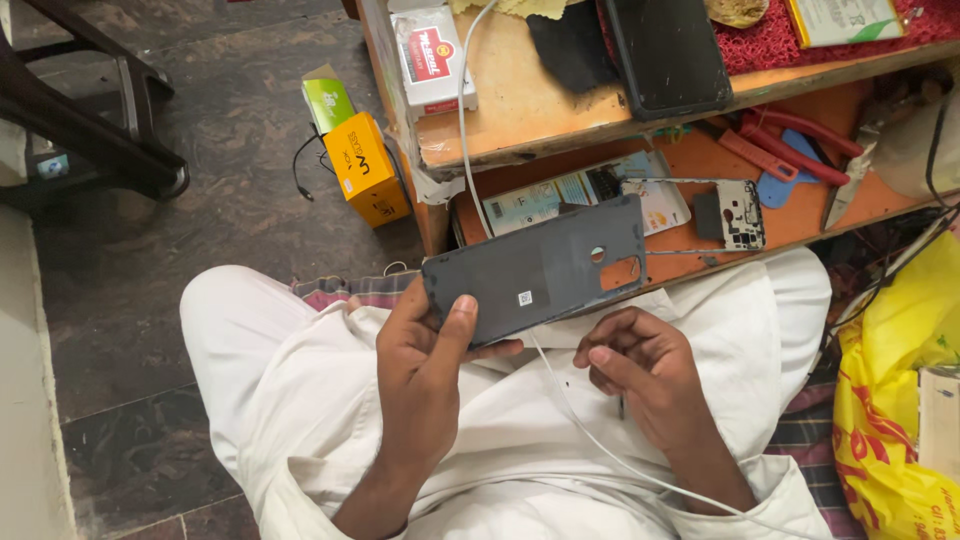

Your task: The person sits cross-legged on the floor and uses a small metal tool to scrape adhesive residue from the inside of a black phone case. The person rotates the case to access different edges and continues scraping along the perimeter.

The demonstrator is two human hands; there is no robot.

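Gripped at one end in left hand (425, 355) over lap: dark grey plastic phone back cover (535, 268). Right hand (640, 365) curled, contents unclear. Risk: thin cover cracking if flexed.

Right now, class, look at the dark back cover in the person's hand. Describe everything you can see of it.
The phone back cover is a thin, dark grey panel, seemingly plastic, seen from its inner side. It has rounded corners, a small round hole, a larger rectangular cut-out near its right end and a small white sticker near the lower edge. It is held tilted above the lap, right end higher, by the left hand, thumb on its face. A white cable passes behind it.
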